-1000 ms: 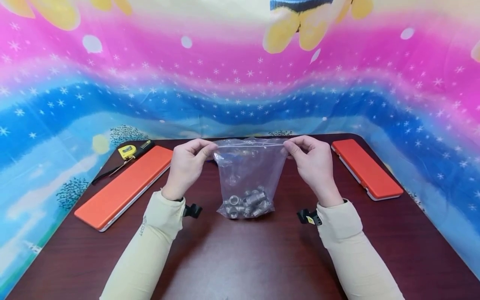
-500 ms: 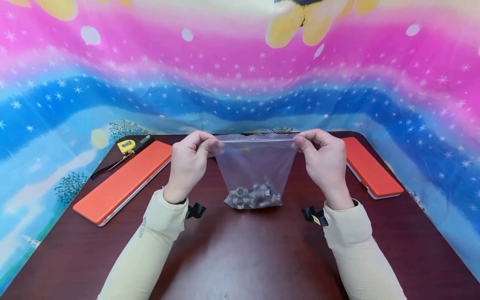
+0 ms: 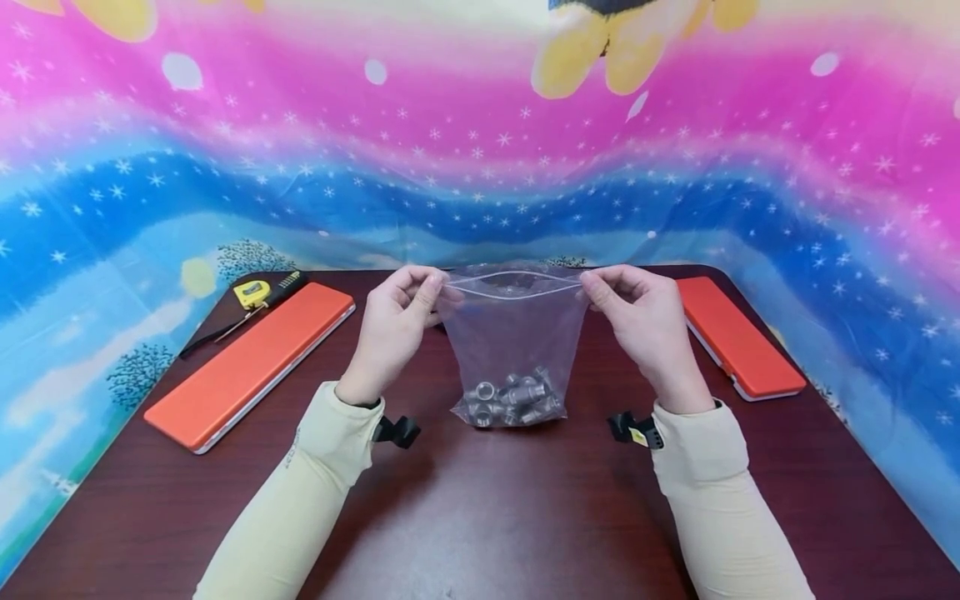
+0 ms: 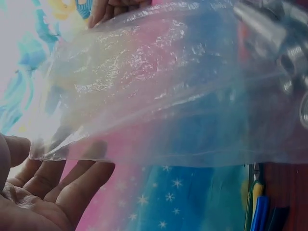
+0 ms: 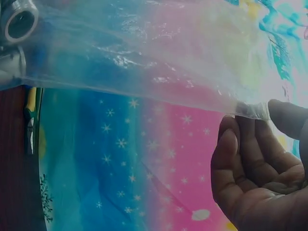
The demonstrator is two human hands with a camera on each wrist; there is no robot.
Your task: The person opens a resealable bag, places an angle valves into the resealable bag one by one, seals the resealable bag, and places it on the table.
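A clear zip-lock bag (image 3: 513,337) stands upright between my hands in the head view, its mouth parted into a narrow lens. Several silvery metal pipe fittings (image 3: 517,400) lie in its bottom. My left hand (image 3: 397,325) pinches the left top corner between thumb and fingers. The right top corner is pinched by my right hand (image 3: 645,329). Each wrist view shows the clear film, with the left hand (image 4: 62,187) and right hand (image 5: 260,163) gripping an edge. In the left wrist view, metal fittings (image 4: 288,53) show at the upper right.
On the dark red table (image 3: 480,517), a long orange case (image 3: 255,362) lies left and a shorter orange case (image 3: 738,337) right. Behind the left case are a yellow tape measure (image 3: 252,292) and a black-handled tool (image 3: 285,287). Blue-and-yellow-handled tools (image 4: 260,207) lie behind the bag.
The bag's mouth has gone from a flat, straight line to parted zip strips. My hands spread apart with the bag raised, then came closer together and lowered it slightly.
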